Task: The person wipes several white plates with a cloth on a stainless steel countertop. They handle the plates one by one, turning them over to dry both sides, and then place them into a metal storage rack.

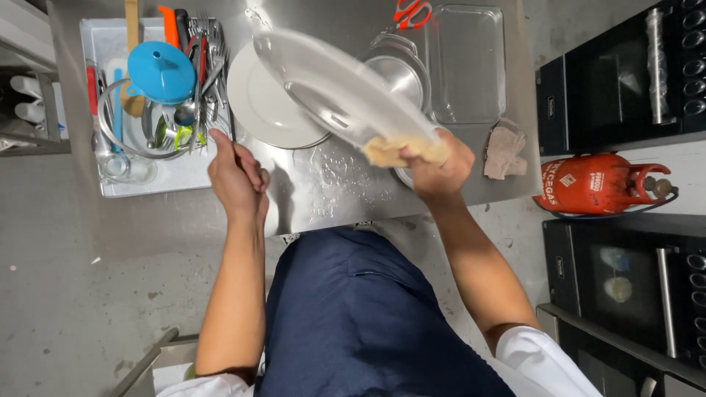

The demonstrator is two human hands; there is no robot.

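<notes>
My right hand point(440, 165) grips a beige cloth point(401, 150) together with the rim of a clear glass lid or plate point(331, 81), which is tilted and blurred above the steel counter point(323, 195). My left hand point(235, 176) is closed around a thin dark-handled utensil point(229, 126) at the edge of the grey tray point(147, 180). A white plate point(257, 103) lies flat on the counter between my hands, partly behind the glass piece.
The tray holds a blue funnel point(160, 71), cutlery point(206, 59) and a glass bowl. A steel pan point(401, 73), a glass baking dish point(468, 62), red scissors point(412, 12) and a crumpled cloth point(504, 151) lie farther right. A red gas cylinder point(599, 184) and black ovens point(625, 73) stand to the right.
</notes>
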